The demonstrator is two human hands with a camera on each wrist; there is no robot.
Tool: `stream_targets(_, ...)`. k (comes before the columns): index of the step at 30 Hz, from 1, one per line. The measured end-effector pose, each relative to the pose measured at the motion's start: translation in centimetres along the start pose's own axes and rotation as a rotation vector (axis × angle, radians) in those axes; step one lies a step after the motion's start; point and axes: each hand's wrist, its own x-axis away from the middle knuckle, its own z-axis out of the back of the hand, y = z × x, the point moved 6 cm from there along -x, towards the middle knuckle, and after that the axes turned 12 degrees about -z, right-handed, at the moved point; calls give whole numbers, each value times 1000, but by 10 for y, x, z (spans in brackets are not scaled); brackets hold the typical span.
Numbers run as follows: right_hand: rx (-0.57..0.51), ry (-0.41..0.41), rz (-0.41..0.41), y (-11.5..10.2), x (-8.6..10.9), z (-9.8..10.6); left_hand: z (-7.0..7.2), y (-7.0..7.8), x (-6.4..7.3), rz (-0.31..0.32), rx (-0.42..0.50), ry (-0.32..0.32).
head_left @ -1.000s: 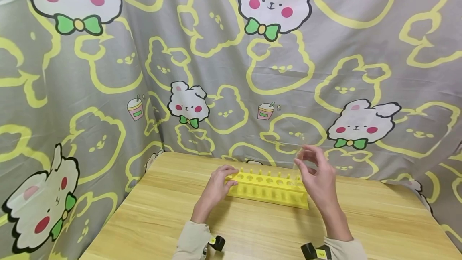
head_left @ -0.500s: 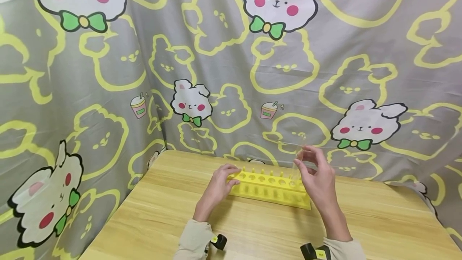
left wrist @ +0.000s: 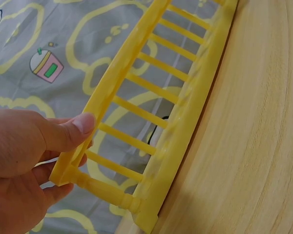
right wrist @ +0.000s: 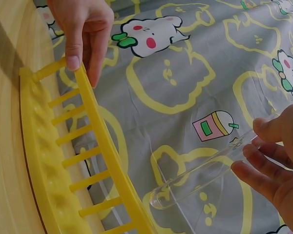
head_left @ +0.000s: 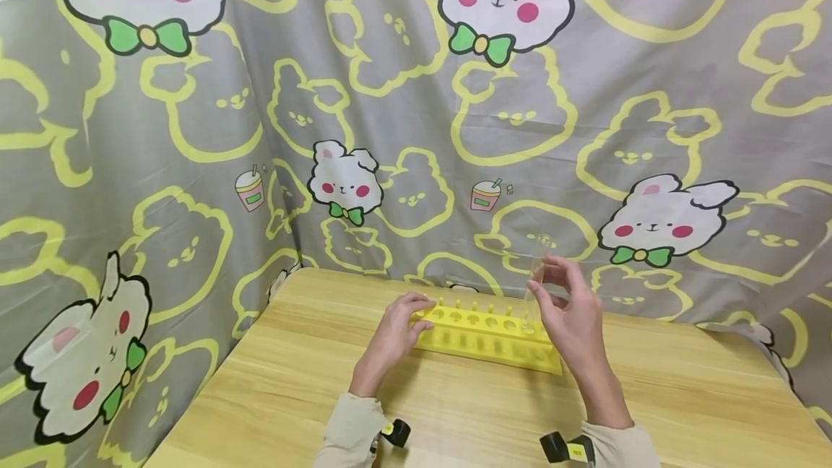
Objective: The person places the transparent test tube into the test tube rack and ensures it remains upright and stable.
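A clear glass test tube (right wrist: pixel 200 173) is pinched between the thumb and fingers of my right hand (head_left: pixel 575 313). In the right wrist view its rounded end points toward the top bar of a yellow test tube rack (head_left: pixel 487 354), outside the holes. From the head view, the tube overlaps the holes near the rack's right end. My left hand (head_left: pixel 393 334) grips the rack's left end, with the thumb (left wrist: pixel 84 123) on the top bar and fingers curled underneath, as the left wrist view shows. No tubes show in the rack's slots.
The rack stands on a wood-grain table (head_left: pixel 442 410), near its back edge. Behind and to the left hangs a grey curtain (head_left: pixel 403 114) with rabbit and cup prints. Black wrist cameras are strapped over both sleeves (head_left: pixel 351 428).
The test tube has come slightly lower and more upright over the rack's right end, still in my right hand. My left hand keeps its grip on the rack. The head view has shifted slightly.
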Motion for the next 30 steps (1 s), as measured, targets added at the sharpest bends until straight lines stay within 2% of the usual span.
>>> stream_targets(13, -18, -12, -1, -4, 1, -7, 1, -3, 0, -33, -11, 26)
stream_targets(30, -62, -4, 22, -5, 5, -8, 0, 0, -2, -34, -8, 5)
